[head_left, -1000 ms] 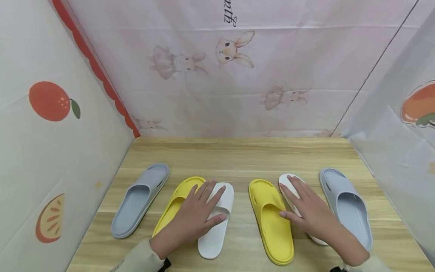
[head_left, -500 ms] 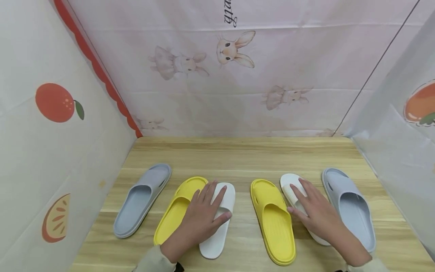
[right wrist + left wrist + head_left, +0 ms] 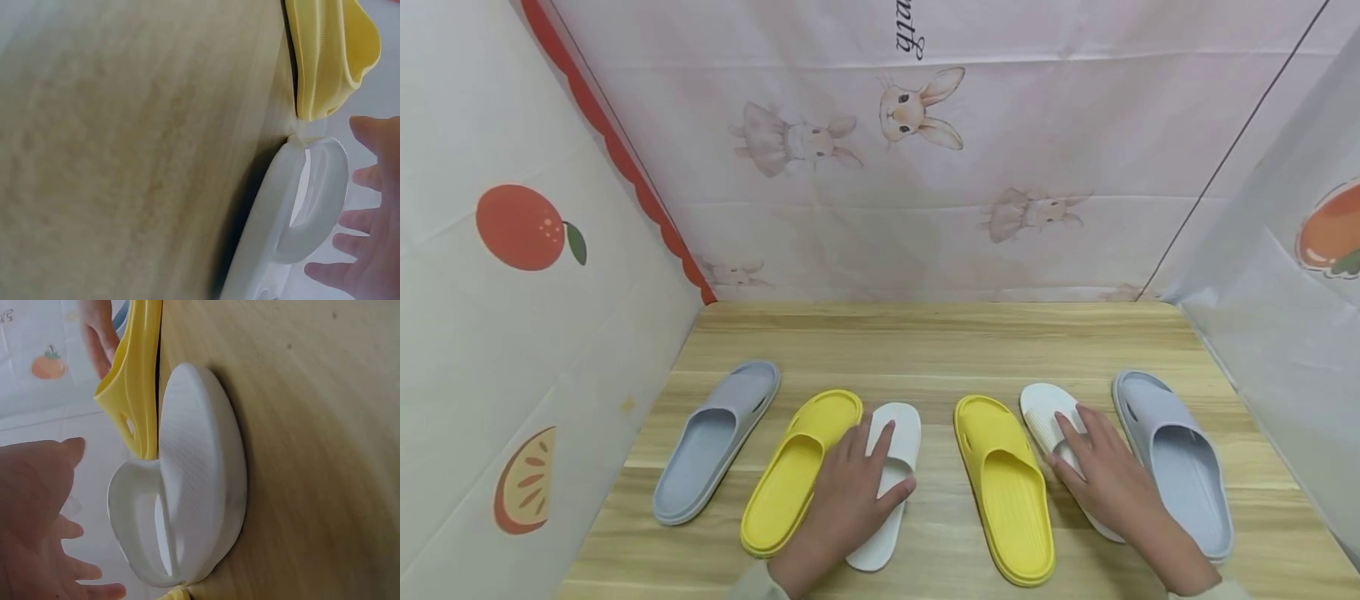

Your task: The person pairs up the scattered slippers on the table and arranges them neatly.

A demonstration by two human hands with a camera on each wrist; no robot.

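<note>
My left hand [image 3: 848, 492] hovers over the left white slipper [image 3: 904, 425], fingers spread and loosely bent. In the left wrist view a gap separates the hand [image 3: 37, 512] from that slipper [image 3: 200, 462]. Over the other white slipper [image 3: 1040, 403] is my right hand [image 3: 1108, 475], its fingers apart. The right wrist view shows these fingers clear of the slipper's strap [image 3: 319, 206]. A yellow slipper [image 3: 786, 487] lies left of the left white one, partly behind my hand. The second yellow slipper [image 3: 1011, 500] lies just left of the right white one. Neither hand holds anything.
Grey slippers lie outermost, one at the left [image 3: 703, 450] and one at the right [image 3: 1187, 475] beside my right forearm. All rest on a wood-grain tabletop [image 3: 925, 342]. Printed sheets wall it in: a rabbit-patterned one [image 3: 850, 233] behind, fruit-patterned ones at both sides.
Both hands have drawn back slightly toward me and a little to the right, uncovering more of the right white slipper and the left yellow slipper. The slippers stay in place.
</note>
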